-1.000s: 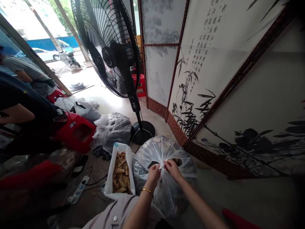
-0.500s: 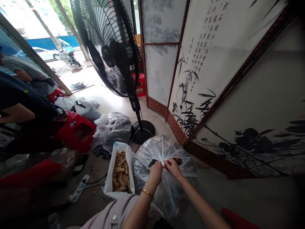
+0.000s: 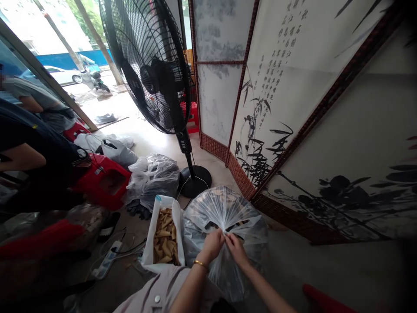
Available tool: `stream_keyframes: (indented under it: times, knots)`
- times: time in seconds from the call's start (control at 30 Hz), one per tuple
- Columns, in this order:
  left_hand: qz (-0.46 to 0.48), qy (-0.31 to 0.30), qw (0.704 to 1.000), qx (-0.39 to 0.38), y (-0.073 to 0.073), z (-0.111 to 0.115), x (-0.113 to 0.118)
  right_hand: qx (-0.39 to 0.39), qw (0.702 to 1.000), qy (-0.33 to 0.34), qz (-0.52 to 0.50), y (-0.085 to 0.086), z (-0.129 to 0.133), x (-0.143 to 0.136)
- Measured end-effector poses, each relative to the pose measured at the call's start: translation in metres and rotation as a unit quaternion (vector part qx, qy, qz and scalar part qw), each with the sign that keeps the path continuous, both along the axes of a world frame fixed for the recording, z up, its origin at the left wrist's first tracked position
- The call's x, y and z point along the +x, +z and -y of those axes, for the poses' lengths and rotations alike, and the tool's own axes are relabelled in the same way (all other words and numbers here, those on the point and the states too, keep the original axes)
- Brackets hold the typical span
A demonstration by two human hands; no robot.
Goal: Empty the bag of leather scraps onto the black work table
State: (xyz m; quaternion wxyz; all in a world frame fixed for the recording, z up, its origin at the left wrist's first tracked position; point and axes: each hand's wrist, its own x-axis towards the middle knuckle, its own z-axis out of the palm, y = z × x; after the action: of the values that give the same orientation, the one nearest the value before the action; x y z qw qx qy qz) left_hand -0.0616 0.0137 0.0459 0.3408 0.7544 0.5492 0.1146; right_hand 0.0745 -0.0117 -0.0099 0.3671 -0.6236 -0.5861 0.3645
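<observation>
left hand [image 3: 213,244]: fingers curled closed, pinching gathered plastic. right hand [image 3: 236,248]: also closed, thumb and fingers on the same neck, just beside the left. they hold a big, round, clear plastic bag [image 3: 243,206] on the floor, 12 o'clock from the wearer. pleats all run into the grip; two-handed pinch presumably there so the mouth stays bunched. dark stuff inside, can't identify.

clock from the bag now. 9: white, open-topped, rectangular container [image 3: 181,226] with curled brown scraps [image 3: 167,237], looks to be touching the bag, probably parked for easy reach. 9, further out: long white plastic power strip [image 3: 108,258], cables loose. 10: bulging translucent plastic bag [image 3: 154,176], then red plastic stool [image 3: 103,191]. 11: tall black pedestal fan [image 3: 185,145], wide round base likely for stability. 1 to 2: cream folding screen [image 3: 286,82], zigzagged, likely so it stands unaided.
</observation>
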Motion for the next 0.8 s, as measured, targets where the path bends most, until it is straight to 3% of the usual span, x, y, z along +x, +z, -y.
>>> stream_keyframes:
  times: [0.4, 0.57, 0.8]
  knots:
    - [-0.016, -0.035, 0.999, 0.001, -0.003, -0.002, -0.008, -0.084, 0.990, 0.092, 0.067, -0.002, -0.032, 0.009]
    - [0.005, -0.032, 0.999, -0.005, -0.012, -0.002, -0.009, -0.105, 0.992, 0.061, 0.042, -0.013, -0.034, 0.000]
    - [0.093, -0.026, 0.995, -0.005, -0.024, -0.004, -0.006, -0.075, 0.997, 0.012, -0.024, -0.026, -0.029, -0.012]
